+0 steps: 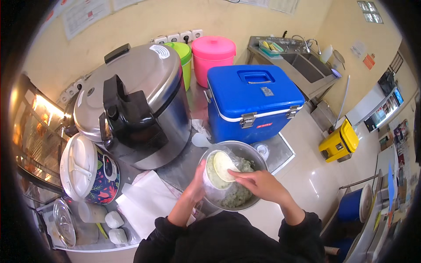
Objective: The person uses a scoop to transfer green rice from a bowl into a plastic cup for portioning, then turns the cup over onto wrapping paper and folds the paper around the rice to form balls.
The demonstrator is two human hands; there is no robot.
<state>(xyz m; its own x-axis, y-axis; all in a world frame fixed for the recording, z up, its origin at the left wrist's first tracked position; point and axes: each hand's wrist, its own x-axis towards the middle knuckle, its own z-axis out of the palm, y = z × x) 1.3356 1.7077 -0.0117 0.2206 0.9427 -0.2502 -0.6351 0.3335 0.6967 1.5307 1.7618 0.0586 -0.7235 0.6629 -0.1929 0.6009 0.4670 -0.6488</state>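
My left hand (196, 181) grips a white cup (210, 190) of pale green rice by its side, tilted over a steel mixing bowl (260, 156). Between the fingers of my right hand (264, 184) is a cream-coloured oval piece (223, 166), perhaps a scoop or small dish, laid against the rice in the cup. More greenish rice (238, 195) fills the bowl below, with clear plastic film (230, 153) around it. A white rice paddle (200, 139) sticks out past the bowl's far rim.
Beyond the bowl stands a blue cooler box (253, 95), with a large steel rice cooker (141, 98) to its left. A floral rice cooker (105, 177), white paper sheets (148, 200) and two white wrapped bundles (115, 227) occupy the left side. The metal table's edge (286, 154) runs right.
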